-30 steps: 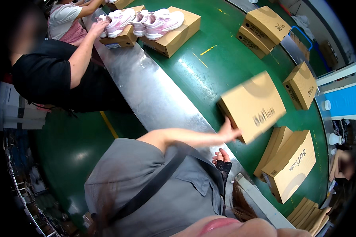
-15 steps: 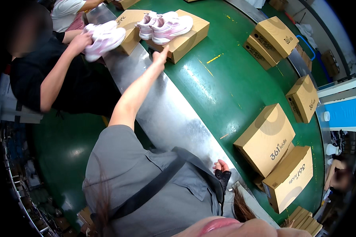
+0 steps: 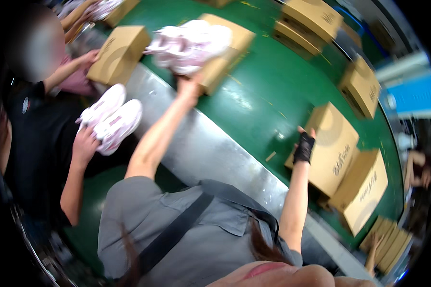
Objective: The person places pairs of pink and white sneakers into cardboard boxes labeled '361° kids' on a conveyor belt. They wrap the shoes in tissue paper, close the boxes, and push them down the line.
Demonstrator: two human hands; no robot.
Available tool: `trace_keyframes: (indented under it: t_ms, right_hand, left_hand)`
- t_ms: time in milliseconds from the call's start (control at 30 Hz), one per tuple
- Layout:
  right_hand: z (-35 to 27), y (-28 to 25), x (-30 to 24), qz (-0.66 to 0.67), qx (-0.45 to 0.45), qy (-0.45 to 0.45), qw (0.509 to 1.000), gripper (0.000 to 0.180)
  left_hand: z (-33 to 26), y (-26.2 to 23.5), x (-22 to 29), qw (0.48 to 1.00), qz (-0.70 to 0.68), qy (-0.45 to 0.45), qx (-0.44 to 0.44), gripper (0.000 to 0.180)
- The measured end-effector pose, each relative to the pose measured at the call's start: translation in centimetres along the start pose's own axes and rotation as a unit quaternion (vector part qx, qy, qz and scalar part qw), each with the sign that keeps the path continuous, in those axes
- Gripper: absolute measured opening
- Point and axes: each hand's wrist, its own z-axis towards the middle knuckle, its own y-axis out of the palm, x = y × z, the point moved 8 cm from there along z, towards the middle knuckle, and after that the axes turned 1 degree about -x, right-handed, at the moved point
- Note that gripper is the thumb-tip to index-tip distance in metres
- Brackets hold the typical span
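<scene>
Clearly, the left arm is stretched far forward and to the left, forearm slanting over the metal edge strip (image 3: 215,143), and the left hand (image 3: 189,88) sits at the near side of the white-and-pink shoes (image 3: 191,45), which lie over the left part of a brown box (image 3: 230,60). The fingers on that side run in beneath the shoes and are blurred, so whether they grasp the pair or only touch it cannot be told. The right arm reaches up the other way, elbow bent, and the right hand (image 3: 304,146), in a black fingerless glove, is raised with its bare fingers loosely apart and nothing between them, just beside a tilted carton (image 3: 333,148); whether it touches the cardboard is unclear. The box below the shoes looks closed, its inside out of sight. The tilted carton stands against a second carton (image 3: 364,191), also tilted, on the green tabletop (image 3: 254,95); what either contains cannot be seen. Farther off are two stacked boxes (image 3: 313,16) and a lone box (image 3: 361,86). At left, a co-worker's hand (image 3: 85,146) holds another pair of shoes (image 3: 112,117), clear of any container
</scene>
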Motion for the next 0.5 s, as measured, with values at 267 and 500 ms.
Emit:
trace_keyframes:
  t_ms: [267, 500]
  right_hand:
    - [-5.9, -2.6, -2.4, 0.055, -0.006, -0.067, 0.996, 0.051]
    - [-23.0, -3.8, -10.8, -0.004, 0.073, -0.249, 0.966, 0.029]
  left_hand:
    - [-26.9, 12.4, 0.2, 0.900, 0.067, -0.232, -0.363, 0.093]
    - [-22.9, 11.7, 19.4, 0.896, 0.135, 0.010, -0.424, 0.013]
